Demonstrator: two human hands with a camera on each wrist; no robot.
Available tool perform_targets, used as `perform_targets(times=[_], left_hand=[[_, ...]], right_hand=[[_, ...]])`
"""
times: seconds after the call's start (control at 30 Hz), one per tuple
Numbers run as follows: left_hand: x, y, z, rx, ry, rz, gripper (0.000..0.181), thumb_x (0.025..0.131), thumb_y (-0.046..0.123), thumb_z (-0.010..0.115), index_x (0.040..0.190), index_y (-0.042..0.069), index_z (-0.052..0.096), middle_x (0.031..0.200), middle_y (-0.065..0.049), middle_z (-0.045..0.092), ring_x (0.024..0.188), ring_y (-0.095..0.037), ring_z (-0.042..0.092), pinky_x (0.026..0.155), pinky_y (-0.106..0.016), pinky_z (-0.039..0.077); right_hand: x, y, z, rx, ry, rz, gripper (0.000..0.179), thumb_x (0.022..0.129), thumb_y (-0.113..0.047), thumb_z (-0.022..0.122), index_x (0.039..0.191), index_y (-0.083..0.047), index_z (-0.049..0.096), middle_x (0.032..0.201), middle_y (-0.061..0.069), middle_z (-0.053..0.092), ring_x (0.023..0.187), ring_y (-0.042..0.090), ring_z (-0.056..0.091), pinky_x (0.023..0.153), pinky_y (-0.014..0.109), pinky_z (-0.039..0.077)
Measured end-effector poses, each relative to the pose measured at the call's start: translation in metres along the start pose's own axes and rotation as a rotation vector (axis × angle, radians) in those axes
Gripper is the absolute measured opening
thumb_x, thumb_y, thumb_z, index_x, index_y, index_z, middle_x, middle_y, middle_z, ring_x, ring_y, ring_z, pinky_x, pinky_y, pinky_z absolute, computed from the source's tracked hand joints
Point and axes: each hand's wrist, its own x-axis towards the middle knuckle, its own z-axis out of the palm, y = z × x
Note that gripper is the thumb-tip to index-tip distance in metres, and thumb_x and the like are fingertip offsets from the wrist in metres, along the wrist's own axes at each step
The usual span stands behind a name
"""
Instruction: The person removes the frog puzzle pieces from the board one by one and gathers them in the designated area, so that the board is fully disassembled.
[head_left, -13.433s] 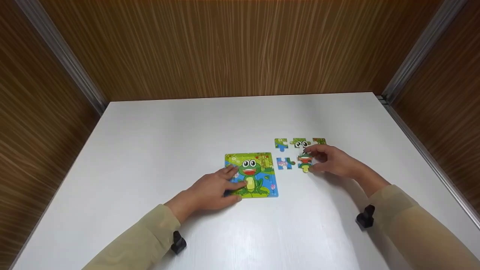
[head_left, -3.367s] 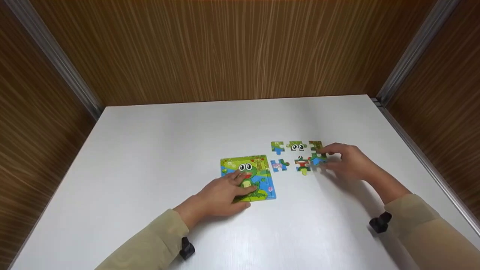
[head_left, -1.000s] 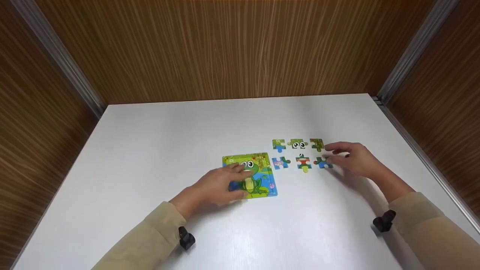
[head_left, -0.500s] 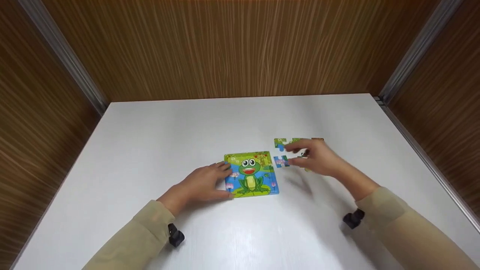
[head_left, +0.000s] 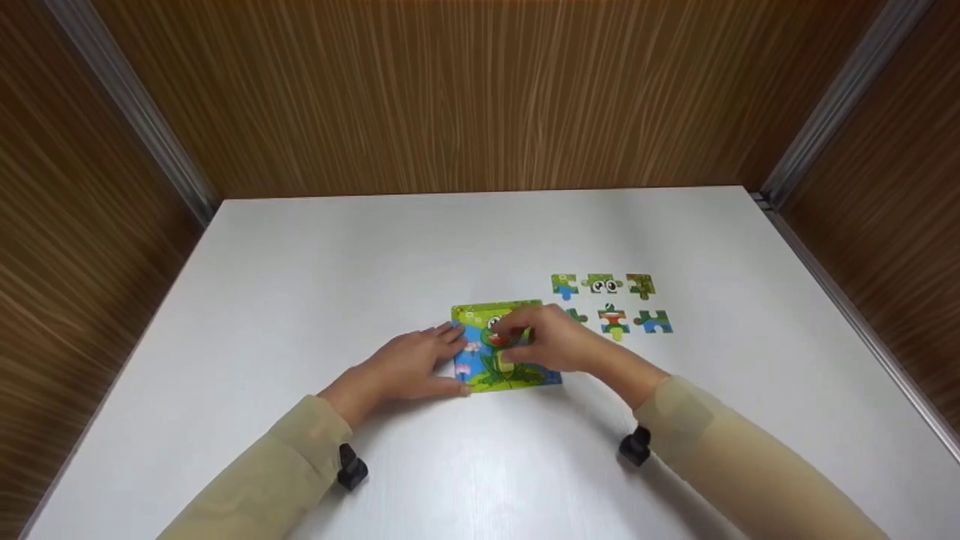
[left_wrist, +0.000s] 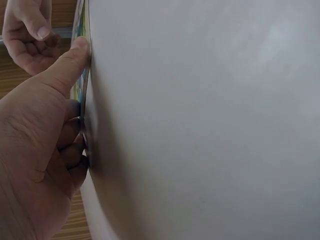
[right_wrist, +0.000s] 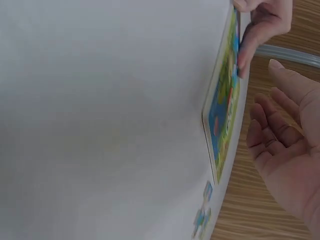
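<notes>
A square frog puzzle board (head_left: 475, 358) lies flat on the white table. My left hand (head_left: 412, 364) touches its left side, the thumb at the near left corner and the fingers higher along the edge. Above the frog picture hovers my right hand (head_left: 551, 341), thumb and fingers apart. The right wrist view shows those right-hand fingers (right_wrist: 270, 125) loosely bent, with nothing between them. Beyond the board lie loose jigsaw pieces in two rows, among them the eyes piece (head_left: 602, 284) and the mouth piece (head_left: 614, 322). My right hand partly covers the lower left piece (head_left: 577, 315).
The white table (head_left: 337, 262) extends on all sides of the board. A brown wood-grain panel (head_left: 480, 97) rises behind it, with more panels at both sides. Black wrist cameras (head_left: 635, 446) hang at both sleeves.
My right hand has let go of the lower right piece and swung left, over the board. My left hand has slid off the picture to the board's left edge. The laid-out pieces stay.
</notes>
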Motion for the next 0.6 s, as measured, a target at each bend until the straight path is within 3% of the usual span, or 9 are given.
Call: perform_targets(times=[0.23,0.6], left_hand=[[0.002,-0.001,0.002,-0.01,-0.008,0.001,0.089,0.097,0.064,0.066,0.162,0.009,0.043,0.171,-0.008,0.031,0.16,-0.03,0.024,0.125,-0.052,0.029],[0.0,-0.001,0.002,-0.02,0.003,0.008,0.089,0.097,0.063,0.067,0.162,0.008,0.042,0.171,-0.011,0.032,0.16,-0.031,0.025,0.125,-0.053,0.03]], right_hand=[[0.011,0.008,0.015,0.013,-0.065,0.042,0.039,0.093,-0.009,0.083,0.131,-0.005,0.075,0.119,0.005,0.075,0.106,0.019,0.067,0.096,0.041,0.057],[0.012,0.013,0.021,0.089,-0.134,0.078,0.041,0.096,-0.011,0.08,0.137,-0.013,0.073,0.126,0.004,0.067,0.109,0.021,0.057,0.099,0.043,0.049]])
